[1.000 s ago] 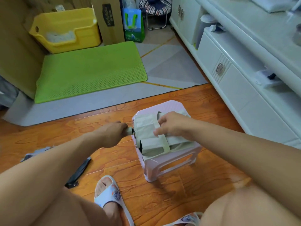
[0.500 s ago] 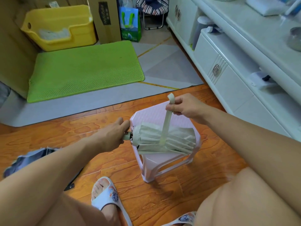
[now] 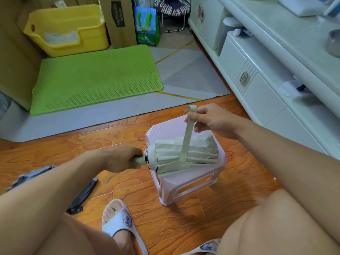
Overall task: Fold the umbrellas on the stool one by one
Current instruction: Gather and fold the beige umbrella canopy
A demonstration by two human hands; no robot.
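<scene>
A pale beige umbrella (image 3: 195, 155), collapsed and gathered into pleats, lies across the top of a small pink plastic stool (image 3: 165, 129). My left hand (image 3: 119, 159) grips its handle at the stool's left edge. My right hand (image 3: 209, 119) pinches the umbrella's closing strap (image 3: 187, 138) and holds it pulled straight up above the bundle. A dark folded umbrella (image 3: 84, 194) lies on the wooden floor to the left, partly hidden behind my left forearm, with grey-blue fabric (image 3: 31, 175) beside it.
A white cabinet with drawers (image 3: 257, 92) runs along the right side. A green mat (image 3: 95, 78), a yellow plastic bin (image 3: 68, 30) and a cardboard box (image 3: 117, 21) lie beyond the stool. My knees and slippered feet (image 3: 117, 219) fill the near floor.
My right hand left the top of the umbrella bundle, took the strap and lifted it upward. The left hand has stayed on the handle, and the bundle has turned to lie across the stool.
</scene>
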